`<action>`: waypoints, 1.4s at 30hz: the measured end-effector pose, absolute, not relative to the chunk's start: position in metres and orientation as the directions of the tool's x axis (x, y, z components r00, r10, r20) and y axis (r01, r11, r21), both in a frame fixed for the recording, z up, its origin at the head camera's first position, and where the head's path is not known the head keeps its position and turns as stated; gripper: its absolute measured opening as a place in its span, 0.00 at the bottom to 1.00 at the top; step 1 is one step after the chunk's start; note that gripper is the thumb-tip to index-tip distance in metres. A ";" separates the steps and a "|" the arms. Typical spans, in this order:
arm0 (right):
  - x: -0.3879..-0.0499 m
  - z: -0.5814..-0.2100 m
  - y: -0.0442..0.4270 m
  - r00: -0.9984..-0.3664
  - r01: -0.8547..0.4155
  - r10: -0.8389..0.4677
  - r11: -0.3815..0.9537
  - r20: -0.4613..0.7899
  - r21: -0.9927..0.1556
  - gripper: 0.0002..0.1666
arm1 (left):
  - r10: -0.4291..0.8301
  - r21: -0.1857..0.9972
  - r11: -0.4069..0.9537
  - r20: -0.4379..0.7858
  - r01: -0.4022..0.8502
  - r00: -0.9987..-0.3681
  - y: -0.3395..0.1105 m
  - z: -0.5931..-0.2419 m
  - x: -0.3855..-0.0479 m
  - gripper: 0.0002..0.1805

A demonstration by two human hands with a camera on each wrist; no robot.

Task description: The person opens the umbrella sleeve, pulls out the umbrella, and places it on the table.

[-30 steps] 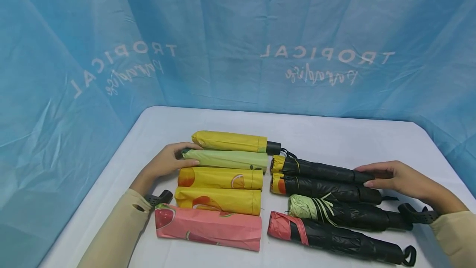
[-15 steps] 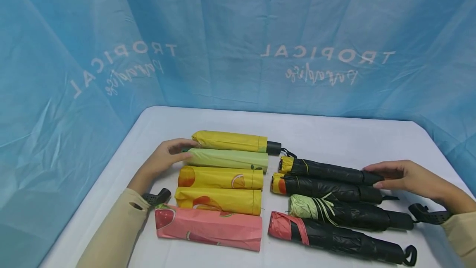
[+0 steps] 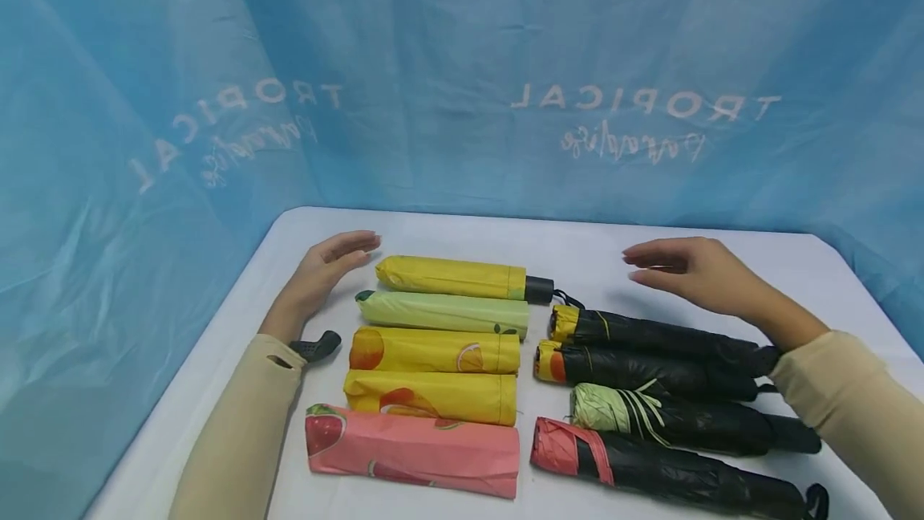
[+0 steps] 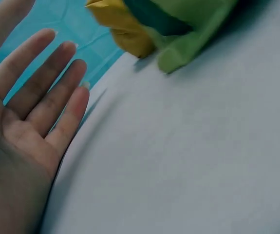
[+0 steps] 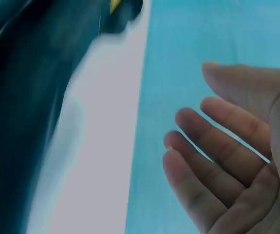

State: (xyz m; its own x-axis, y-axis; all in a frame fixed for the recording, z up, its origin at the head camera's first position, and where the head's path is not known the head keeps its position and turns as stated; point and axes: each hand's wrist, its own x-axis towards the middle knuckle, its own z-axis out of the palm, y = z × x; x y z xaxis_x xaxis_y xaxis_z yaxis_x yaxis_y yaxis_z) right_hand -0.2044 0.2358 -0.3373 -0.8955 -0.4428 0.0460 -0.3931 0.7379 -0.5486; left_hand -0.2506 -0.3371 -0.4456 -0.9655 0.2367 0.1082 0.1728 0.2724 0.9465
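My left hand (image 3: 328,267) hovers just left of the closed end of a yellow-covered folded umbrella (image 3: 451,275), whose black handle and cord stick out on the right. Its fingers are extended and hold nothing, as the left wrist view also shows. A light green umbrella cover (image 3: 443,313) lies in front of that umbrella. My right hand (image 3: 686,267) is raised over the far right part of the table, fingers relaxed and holding nothing. Nearest below it lies a folded black umbrella with a yellow end (image 3: 650,334). In the right wrist view the hand (image 5: 227,161) is apart from the dark fabric.
Two yellow covers (image 3: 436,350) and a pink cover (image 3: 411,448) lie in a column on the left. Right of them rest folded black umbrellas with orange-yellow (image 3: 642,370), green (image 3: 693,420) and pink (image 3: 664,468) ends. A blue curtain (image 3: 462,87) hangs behind the white table (image 3: 577,239).
My right hand has let go of the yellow-ended black umbrella, which slid slightly right earlier, and moved up and left. My left hand has left the green cover's end and moved farther back.
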 end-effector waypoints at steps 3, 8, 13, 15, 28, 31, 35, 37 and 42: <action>-0.217 -0.343 0.195 -0.858 -0.442 -0.512 0.696 0.040 -0.566 0.25 | 0.335 0.943 0.266 0.104 0.200 -0.936 -0.318 -0.444 -0.255 0.25; -0.229 -0.362 0.148 -0.813 -0.455 -0.582 0.655 -0.019 -0.604 0.26 | 0.477 0.944 0.224 0.112 0.244 -0.872 -0.290 -0.436 -0.254 0.27; -0.231 -0.379 0.137 -0.818 -0.428 -0.572 0.676 -0.060 -0.600 0.28 | 0.505 0.933 0.254 0.097 0.255 -0.858 -0.281 -0.433 -0.251 0.26; -0.231 -0.384 0.139 -0.826 -0.422 -0.561 0.682 -0.057 -0.598 0.28 | 0.485 0.921 0.293 0.088 0.257 -0.870 -0.281 -0.432 -0.250 0.25; -0.232 -0.391 0.145 -0.850 -0.386 -0.523 0.692 -0.056 -0.610 0.26 | 0.442 0.886 0.394 0.051 0.245 -0.896 -0.278 -0.436 -0.252 0.26; -0.232 -0.390 0.145 -0.849 -0.390 -0.524 0.699 -0.058 -0.599 0.26 | 0.449 0.886 0.390 0.055 0.251 -0.892 -0.279 -0.436 -0.252 0.27; -0.231 -0.388 0.145 -0.847 -0.390 -0.528 0.703 -0.068 -0.595 0.25 | 0.470 0.892 0.371 0.059 0.257 -0.881 -0.280 -0.438 -0.253 0.27; -0.231 -0.388 0.147 -0.847 -0.385 -0.526 0.706 -0.076 -0.594 0.25 | 0.477 0.895 0.366 0.055 0.256 -0.877 -0.280 -0.438 -0.253 0.26; -0.230 -0.387 0.154 -0.849 -0.373 -0.521 0.710 -0.088 -0.597 0.25 | 0.479 0.891 0.379 0.041 0.249 -0.877 -0.281 -0.436 -0.252 0.26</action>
